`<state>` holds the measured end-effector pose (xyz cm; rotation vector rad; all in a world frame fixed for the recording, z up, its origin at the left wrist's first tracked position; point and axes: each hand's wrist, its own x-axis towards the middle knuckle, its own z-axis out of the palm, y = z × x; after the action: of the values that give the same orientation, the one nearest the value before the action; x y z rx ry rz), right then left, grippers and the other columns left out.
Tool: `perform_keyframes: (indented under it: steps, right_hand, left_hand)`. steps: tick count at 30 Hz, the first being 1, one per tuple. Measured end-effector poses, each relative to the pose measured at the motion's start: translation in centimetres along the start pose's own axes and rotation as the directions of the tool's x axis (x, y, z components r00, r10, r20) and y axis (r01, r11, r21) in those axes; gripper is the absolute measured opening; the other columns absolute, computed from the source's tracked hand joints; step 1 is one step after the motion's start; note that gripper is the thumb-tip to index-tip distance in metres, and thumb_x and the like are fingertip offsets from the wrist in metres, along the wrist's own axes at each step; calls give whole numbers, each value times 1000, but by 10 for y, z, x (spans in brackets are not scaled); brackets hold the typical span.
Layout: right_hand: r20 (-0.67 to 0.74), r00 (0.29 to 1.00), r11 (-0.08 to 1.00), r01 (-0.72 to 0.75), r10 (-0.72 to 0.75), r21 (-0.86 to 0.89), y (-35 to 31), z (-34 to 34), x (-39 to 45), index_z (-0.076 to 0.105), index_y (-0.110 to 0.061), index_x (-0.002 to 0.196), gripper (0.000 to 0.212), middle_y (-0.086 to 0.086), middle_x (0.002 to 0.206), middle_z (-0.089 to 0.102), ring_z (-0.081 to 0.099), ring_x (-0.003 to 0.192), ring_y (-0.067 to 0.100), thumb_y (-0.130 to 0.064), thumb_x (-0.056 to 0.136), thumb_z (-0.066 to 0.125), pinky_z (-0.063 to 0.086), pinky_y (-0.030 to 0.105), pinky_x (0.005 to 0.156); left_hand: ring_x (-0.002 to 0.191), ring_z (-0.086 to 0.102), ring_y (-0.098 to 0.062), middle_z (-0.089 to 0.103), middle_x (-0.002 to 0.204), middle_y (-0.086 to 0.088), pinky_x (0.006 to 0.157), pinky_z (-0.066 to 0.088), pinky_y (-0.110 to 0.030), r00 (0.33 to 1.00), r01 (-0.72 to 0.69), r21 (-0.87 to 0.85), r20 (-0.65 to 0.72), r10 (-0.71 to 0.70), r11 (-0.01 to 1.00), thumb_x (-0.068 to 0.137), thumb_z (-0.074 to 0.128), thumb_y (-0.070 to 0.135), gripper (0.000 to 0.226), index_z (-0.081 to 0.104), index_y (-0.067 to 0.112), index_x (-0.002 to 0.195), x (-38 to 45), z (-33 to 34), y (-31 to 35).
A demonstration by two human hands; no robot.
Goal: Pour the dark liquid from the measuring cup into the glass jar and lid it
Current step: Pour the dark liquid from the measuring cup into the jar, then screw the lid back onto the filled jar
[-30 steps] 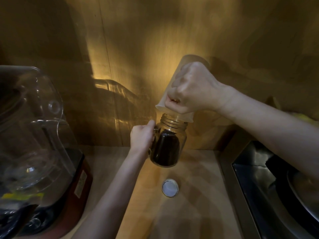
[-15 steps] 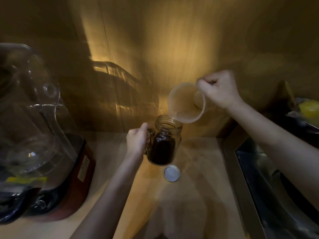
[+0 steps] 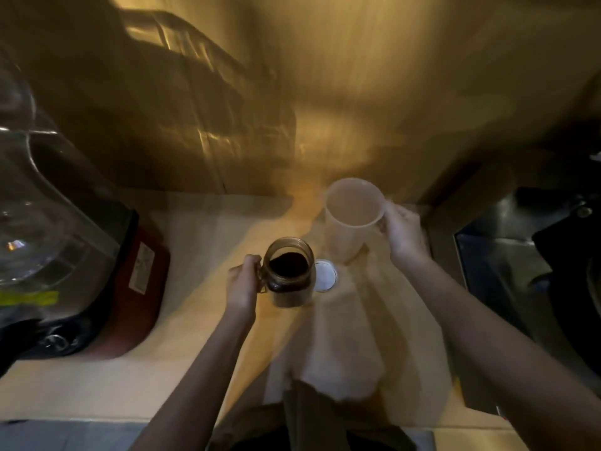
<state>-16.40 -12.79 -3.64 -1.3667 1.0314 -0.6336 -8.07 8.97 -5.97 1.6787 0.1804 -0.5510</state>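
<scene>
A glass jar point(image 3: 289, 271) with a side handle stands on the wooden counter point(image 3: 182, 369), holding dark liquid; its mouth is uncovered. My left hand point(image 3: 242, 284) grips the jar's handle. A round white lid point(image 3: 325, 276) lies flat on the counter just right of the jar. The translucent plastic measuring cup point(image 3: 353, 216) stands upright behind the lid and looks empty. My right hand point(image 3: 401, 231) holds its handle on the right side.
A blender with a clear cover and red base point(image 3: 81, 255) fills the left side of the counter. A steel sink point(image 3: 520, 262) lies to the right. A wooden wall point(image 3: 325, 92) rises behind. A cloth point(image 3: 341, 369) lies at the counter's near edge.
My right hand has turned the measuring cup from tipped over the jar back upright and lowered it to the counter behind the lid. My left hand has stayed on the jar's handle.
</scene>
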Motion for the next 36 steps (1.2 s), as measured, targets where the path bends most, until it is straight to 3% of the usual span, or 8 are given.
perform_keyframes:
  steps: [5, 12, 18, 21, 27, 29, 32, 36]
  right_hand:
    - [-20, 991, 991, -133, 134, 32, 33, 20, 11, 42, -19, 46, 49, -12, 33, 41, 38, 36, 1, -17, 93, 53, 36, 18, 50]
    - [-30, 985, 984, -170, 172, 55, 57, 45, 23, 39, -20, 27, 69, -9, 30, 38, 37, 42, 9, -28, 94, 54, 35, 25, 58]
    - [-21, 985, 985, -173, 172, -6, 68, 57, 27, 36, -19, 40, 59, -9, 30, 39, 37, 37, 4, -28, 96, 51, 35, 18, 49]
    - [-37, 983, 983, -179, 177, -38, 74, 59, 27, 37, -17, 41, 57, -9, 32, 40, 38, 38, 4, -30, 96, 51, 36, 16, 50]
    - [-79, 985, 979, -160, 151, -125, 85, 53, 28, 42, -23, 34, 61, -10, 35, 46, 43, 48, 8, -28, 94, 52, 38, 29, 66]
    - [-78, 986, 974, -158, 147, -161, 84, 51, 26, 50, -24, 42, 53, -9, 47, 53, 49, 57, 10, -27, 95, 50, 39, 29, 69]
    - [-108, 979, 968, -188, 171, -168, 84, 47, 26, 65, -13, 75, 35, 6, 80, 68, 59, 82, 18, -30, 97, 44, 43, 30, 79]
    - [-239, 961, 969, -182, 139, -168, 95, 33, 14, 62, -1, 96, 18, 9, 89, 58, 53, 87, 23, -7, 92, 45, 41, 30, 78]
  left_hand:
    - [51, 31, -19, 34, 53, -8, 51, 26, -31, 995, 74, 47, 62, -77, 996, 86, 45, 17, 35, 43, 10, 52, 8, 4, -31]
    - [38, 29, -11, 31, 33, 6, 43, 25, -26, 988, 151, 64, 13, -153, 986, 86, 42, 18, 42, 39, 12, 44, 21, 12, -61]
    - [48, 32, -19, 34, 47, -7, 51, 27, -32, 985, 174, 95, -16, -173, 980, 87, 42, 18, 41, 42, 10, 47, 23, 14, -66]
    - [46, 34, -17, 37, 39, 0, 50, 29, -31, 982, 190, 99, -32, -187, 977, 87, 44, 18, 41, 43, 11, 46, 25, 12, -68]
    - [32, 36, -3, 40, 29, 6, 38, 29, -17, 984, 175, 127, -43, -170, 976, 87, 44, 17, 43, 43, 12, 44, 21, 9, -71]
    - [40, 40, -8, 42, 40, 0, 45, 33, -23, 987, 159, 157, -49, -154, 975, 88, 42, 17, 44, 43, 12, 45, 19, 9, -71]
    - [56, 41, -18, 45, 53, -4, 56, 31, -31, 995, 100, 220, -30, -95, 970, 90, 38, 19, 41, 46, 13, 50, 16, 4, -71]
    - [87, 52, -22, 58, 87, -5, 69, 39, -29, 998, 36, 217, 42, -46, 976, 86, 34, 24, 28, 58, 10, 84, 15, -6, -72]
